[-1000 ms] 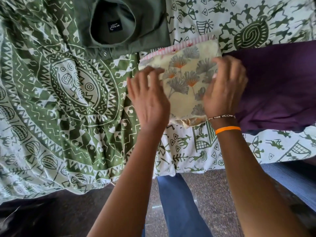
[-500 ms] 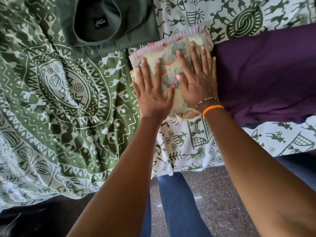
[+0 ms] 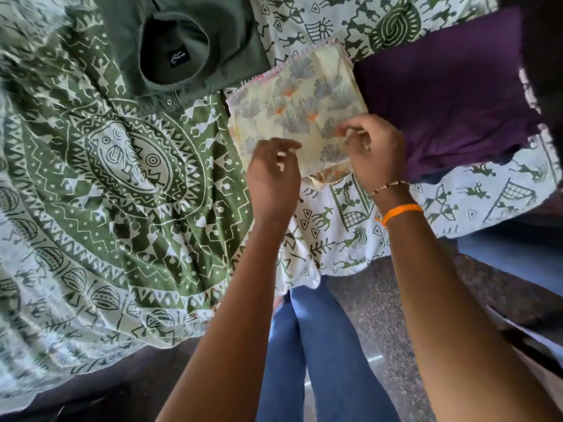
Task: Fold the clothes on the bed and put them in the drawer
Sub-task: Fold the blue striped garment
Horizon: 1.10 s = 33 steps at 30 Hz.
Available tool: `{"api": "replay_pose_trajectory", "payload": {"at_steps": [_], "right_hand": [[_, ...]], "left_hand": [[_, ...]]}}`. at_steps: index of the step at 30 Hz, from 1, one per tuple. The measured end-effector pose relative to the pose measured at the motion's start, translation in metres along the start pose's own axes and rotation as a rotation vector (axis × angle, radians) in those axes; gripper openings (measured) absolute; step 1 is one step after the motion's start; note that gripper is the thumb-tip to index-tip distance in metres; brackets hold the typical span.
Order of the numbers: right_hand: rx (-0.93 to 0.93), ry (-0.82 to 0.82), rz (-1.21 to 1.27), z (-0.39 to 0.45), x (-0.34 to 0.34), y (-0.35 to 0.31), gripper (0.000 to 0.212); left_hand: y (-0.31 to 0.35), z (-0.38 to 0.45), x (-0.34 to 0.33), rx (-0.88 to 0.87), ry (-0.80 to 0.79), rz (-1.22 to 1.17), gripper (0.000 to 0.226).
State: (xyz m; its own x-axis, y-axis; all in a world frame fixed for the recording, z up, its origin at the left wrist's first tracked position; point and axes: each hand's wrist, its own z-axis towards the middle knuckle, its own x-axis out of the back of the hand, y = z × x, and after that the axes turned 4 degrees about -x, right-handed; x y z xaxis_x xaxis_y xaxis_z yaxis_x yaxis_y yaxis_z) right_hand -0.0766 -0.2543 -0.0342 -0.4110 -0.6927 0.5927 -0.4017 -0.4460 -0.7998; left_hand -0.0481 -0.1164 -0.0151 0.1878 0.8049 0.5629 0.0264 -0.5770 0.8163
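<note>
Cloth is the whole matter here: the floral piece (image 3: pixel 300 111), pale yellow with grey and orange fans and a pink striped edge, lies folded into a small square on the printed bedsheet (image 3: pixel 122 184), between the olive shirt (image 3: pixel 182 41) and the purple garment (image 3: pixel 441 95), its right edge touching the purple one. It looks thin, light and limp, a stack of several layers that would slide apart or sag if lifted by one corner; a loose flap already pokes out at the near edge. The right hand (image 3: pixel 376 153) has its fingers curled at the near right part of the square, thumb and fingertips pinching what seems to be the top layer. The left hand (image 3: pixel 272 175) hovers over the near left corner with fingers loosely bent; whether it touches the cloth I cannot tell, and it appears to hold nothing. To carry the square without undoing it, I judge the best hold is from both sides at once, fingers slid beneath the bottom layer and thumbs pressing on top, or one flat palm underneath and one above. The loose flap should be tucked first. No drawer shows in this view, so the carry would have to go somewhere out of frame.
</note>
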Motion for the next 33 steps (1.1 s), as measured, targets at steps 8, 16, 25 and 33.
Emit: {"api": "replay_pose_trajectory", "payload": {"at_steps": [8, 16, 25, 33], "right_hand": [[-0.350, 0.222, 0.316, -0.107, 0.068, 0.013, 0.027], [-0.562, 0.523, 0.475, -0.204, 0.170, 0.063, 0.025], [-0.645, 0.813, 0.401, -0.276, 0.286, 0.124, 0.024], [-0.718, 0.961, 0.151, -0.343, 0.401, 0.201, 0.020]], "left_hand": [[0.027, -0.089, -0.003, 0.130, -0.345, -0.165, 0.020], [0.073, -0.167, -0.049, 0.111, -0.672, -0.137, 0.027], [0.149, -0.262, -0.146, -0.064, -0.973, -0.121, 0.013], [0.194, -0.383, -0.249, -0.013, -1.165, -0.124, 0.016]]}}
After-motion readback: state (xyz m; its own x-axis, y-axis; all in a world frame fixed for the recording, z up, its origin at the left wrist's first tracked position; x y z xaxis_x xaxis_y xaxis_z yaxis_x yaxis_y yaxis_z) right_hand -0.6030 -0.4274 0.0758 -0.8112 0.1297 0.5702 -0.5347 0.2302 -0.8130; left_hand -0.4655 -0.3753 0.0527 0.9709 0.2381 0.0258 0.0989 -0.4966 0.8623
